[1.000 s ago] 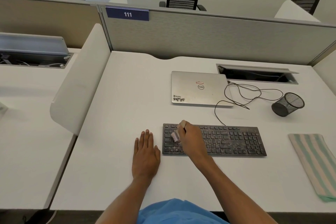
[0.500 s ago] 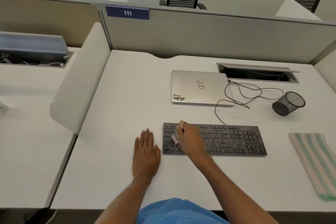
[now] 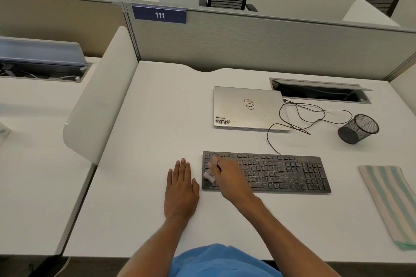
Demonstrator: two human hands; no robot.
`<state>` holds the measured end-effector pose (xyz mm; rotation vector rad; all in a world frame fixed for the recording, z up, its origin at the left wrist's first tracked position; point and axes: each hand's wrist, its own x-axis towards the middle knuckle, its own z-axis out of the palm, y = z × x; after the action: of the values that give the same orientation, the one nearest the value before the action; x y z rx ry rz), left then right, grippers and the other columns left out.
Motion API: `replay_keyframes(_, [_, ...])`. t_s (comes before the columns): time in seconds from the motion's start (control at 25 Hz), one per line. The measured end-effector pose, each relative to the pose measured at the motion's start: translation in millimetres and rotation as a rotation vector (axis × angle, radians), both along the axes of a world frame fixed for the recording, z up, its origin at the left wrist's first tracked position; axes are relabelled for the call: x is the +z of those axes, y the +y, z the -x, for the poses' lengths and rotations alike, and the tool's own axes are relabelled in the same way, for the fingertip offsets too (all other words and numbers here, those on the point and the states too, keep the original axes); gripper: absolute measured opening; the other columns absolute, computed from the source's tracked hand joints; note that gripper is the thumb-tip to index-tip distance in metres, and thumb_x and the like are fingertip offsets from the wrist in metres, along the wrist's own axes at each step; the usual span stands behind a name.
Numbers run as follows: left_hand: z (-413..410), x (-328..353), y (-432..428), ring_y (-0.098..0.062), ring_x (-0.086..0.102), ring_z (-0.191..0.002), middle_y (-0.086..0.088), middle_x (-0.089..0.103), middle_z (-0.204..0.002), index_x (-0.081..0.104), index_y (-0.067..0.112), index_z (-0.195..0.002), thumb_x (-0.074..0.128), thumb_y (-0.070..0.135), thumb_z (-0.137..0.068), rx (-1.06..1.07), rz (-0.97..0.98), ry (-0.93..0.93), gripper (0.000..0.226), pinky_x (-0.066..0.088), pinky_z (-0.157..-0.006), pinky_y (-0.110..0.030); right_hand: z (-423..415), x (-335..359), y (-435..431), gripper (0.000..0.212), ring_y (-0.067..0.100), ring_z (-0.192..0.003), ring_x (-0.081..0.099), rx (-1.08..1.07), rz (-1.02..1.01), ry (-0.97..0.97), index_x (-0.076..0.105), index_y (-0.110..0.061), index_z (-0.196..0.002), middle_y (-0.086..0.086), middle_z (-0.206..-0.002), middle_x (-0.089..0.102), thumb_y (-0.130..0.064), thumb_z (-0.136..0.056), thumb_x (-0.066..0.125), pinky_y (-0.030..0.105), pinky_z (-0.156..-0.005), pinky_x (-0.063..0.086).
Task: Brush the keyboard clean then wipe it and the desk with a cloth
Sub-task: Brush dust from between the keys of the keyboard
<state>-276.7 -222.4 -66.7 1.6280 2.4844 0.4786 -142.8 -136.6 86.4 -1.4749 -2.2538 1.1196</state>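
Observation:
A dusty black keyboard (image 3: 281, 172) lies on the white desk (image 3: 157, 130), speckled with pale crumbs. My right hand (image 3: 227, 176) rests over the keyboard's left end, closed around a small brush (image 3: 209, 175) whose pale bristles touch the leftmost keys. My left hand (image 3: 181, 189) lies flat on the desk just left of the keyboard, fingers together and holding nothing. A folded cloth (image 3: 391, 200) with green and cream stripes lies at the desk's right edge, apart from both hands.
A closed silver laptop (image 3: 247, 108) sits behind the keyboard, with a thin black cable (image 3: 299, 117) looping to its right. A black mesh pen cup (image 3: 358, 129) lies tipped over at right. A cable tray opening (image 3: 319, 91) and grey partition stand at the back.
My right hand has shifted the brush slightly left and toward me over the keyboard's left keys. My left hand has stayed flat in place.

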Motion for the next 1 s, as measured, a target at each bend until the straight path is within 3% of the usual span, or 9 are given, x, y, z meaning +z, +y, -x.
replay_keyframes(0.04, [0.5,-0.3,-0.5,-0.023,0.026,-0.160,-0.009,0.031,-0.171,0.038,0.006,-0.161,0.033,0.032,-0.105,-0.003,0.001,0.002,0.062,0.004,-0.131,-0.039,5.5,3.0,-2.6,0.027,-0.006,-0.064,0.059,0.016,0.047,0.020,0.060,-0.014,-0.084,-0.014,-0.076,0.059,-0.021,-0.107,0.048,0.012,-0.068,0.051])
replay_keyframes(0.12, [1.0,-0.4,-0.8,-0.023,0.027,-0.160,-0.010,0.031,-0.171,0.040,0.006,-0.161,0.033,0.033,-0.105,-0.008,-0.002,0.009,0.063,0.004,-0.131,-0.038,12.1,-1.6,-2.8,0.021,0.000,-0.073,0.058,0.082,0.104,0.006,0.064,-0.019,-0.089,-0.011,-0.083,0.059,-0.014,-0.103,0.050,0.026,-0.084,0.058])
replay_keyframes(0.24, [0.4,0.1,0.0,-0.024,0.027,-0.159,-0.011,0.033,-0.170,0.040,0.005,-0.160,0.032,0.032,-0.105,-0.006,-0.008,0.008,0.062,0.006,-0.131,-0.039,10.1,-4.8,0.5,0.032,-0.001,-0.073,0.060,0.090,0.130,-0.088,0.057,-0.030,-0.076,-0.010,-0.084,0.062,-0.011,-0.100,0.050,0.013,-0.071,0.047])
replay_keyframes(0.32, [0.3,0.2,0.1,-0.024,0.028,-0.159,-0.011,0.033,-0.170,0.040,0.005,-0.160,0.032,0.031,-0.105,0.000,-0.011,-0.002,0.062,0.008,-0.131,-0.041,0.9,-13.3,4.0,0.035,0.008,-0.079,0.071,0.060,0.082,-0.151,0.055,-0.033,-0.064,-0.011,-0.077,0.066,-0.012,-0.093,0.050,0.022,-0.073,0.055])
replay_keyframes(0.44, [0.1,0.2,-0.2,-0.024,0.029,-0.159,-0.011,0.035,-0.169,0.041,0.004,-0.159,0.033,0.031,-0.104,0.003,-0.017,-0.004,0.062,0.009,-0.130,-0.041,-6.9,-9.8,5.8,0.028,0.021,-0.091,0.067,0.054,0.090,-0.161,0.054,-0.039,-0.085,-0.008,-0.088,0.063,-0.012,-0.091,0.047,0.037,-0.088,0.057])
replay_keyframes(0.52, [-0.8,0.7,0.2,-0.025,0.030,-0.158,-0.012,0.036,-0.169,0.042,0.004,-0.159,0.032,0.031,-0.104,0.002,-0.014,-0.006,0.062,0.009,-0.130,-0.041,-2.7,-1.0,4.1,0.027,0.024,-0.099,0.067,0.093,0.042,-0.147,0.051,-0.038,-0.099,-0.006,-0.096,0.063,-0.011,-0.098,0.048,0.034,-0.088,0.055])
replay_keyframes(0.68, [0.7,-0.9,0.4,-0.024,0.030,-0.159,-0.012,0.034,-0.169,0.042,0.004,-0.159,0.031,0.032,-0.104,-0.004,-0.013,0.004,0.063,0.007,-0.130,-0.040,8.5,5.5,-2.6,0.024,0.026,-0.103,0.065,0.192,-0.020,-0.152,0.047,-0.032,-0.099,-0.006,-0.095,0.054,-0.008,-0.100,0.047,0.022,-0.080,0.040])
replay_keyframes(0.84, [0.7,-2.5,0.2,-0.023,0.027,-0.160,-0.011,0.033,-0.170,0.040,0.005,-0.160,0.031,0.032,-0.104,-0.003,-0.013,-0.009,0.063,0.009,-0.131,-0.042,-5.0,-4.5,1.4,0.033,0.021,-0.092,0.074,0.096,0.038,-0.182,0.058,-0.032,-0.073,-0.011,-0.082,0.067,-0.010,-0.096,0.051,0.034,-0.077,0.057])
replay_keyframes(1.0, [0.1,-0.8,1.0,-0.023,0.028,-0.159,-0.011,0.034,-0.170,0.042,0.004,-0.159,0.032,0.031,-0.103,0.000,-0.013,-0.016,0.063,0.010,-0.131,-0.042,-5.6,-1.1,2.6,0.020,0.013,-0.093,0.071,0.048,0.076,-0.171,0.067,-0.030,-0.094,-0.008,-0.099,0.072,-0.019,-0.102,0.052,0.034,-0.083,0.058])
